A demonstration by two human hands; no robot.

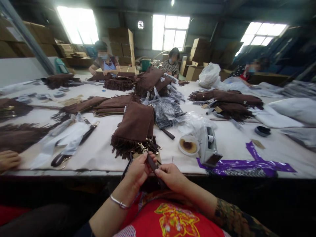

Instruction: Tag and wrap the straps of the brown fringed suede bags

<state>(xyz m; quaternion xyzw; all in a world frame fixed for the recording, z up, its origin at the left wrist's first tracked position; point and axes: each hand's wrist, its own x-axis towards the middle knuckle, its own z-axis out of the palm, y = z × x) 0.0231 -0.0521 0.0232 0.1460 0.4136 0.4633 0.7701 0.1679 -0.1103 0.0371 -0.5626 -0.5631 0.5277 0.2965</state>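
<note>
Both hands meet at the near counter (222, 138) edge. Left hand (137, 171) and right hand (171, 177) each pinch the dark strap (151, 163), which runs diagonally between them, its far end rising toward the metal clasps (145, 148) of the brown fringed bag (134, 128) directly ahead. Left hand is nearer the clasps.

Left hand (138, 171), right hand (172, 177) pinched together

No lettering can be read anywhere; the cardboard boxes (120, 41) (upper middle of the frame) seem unmarked, perhaps through blur.
</note>
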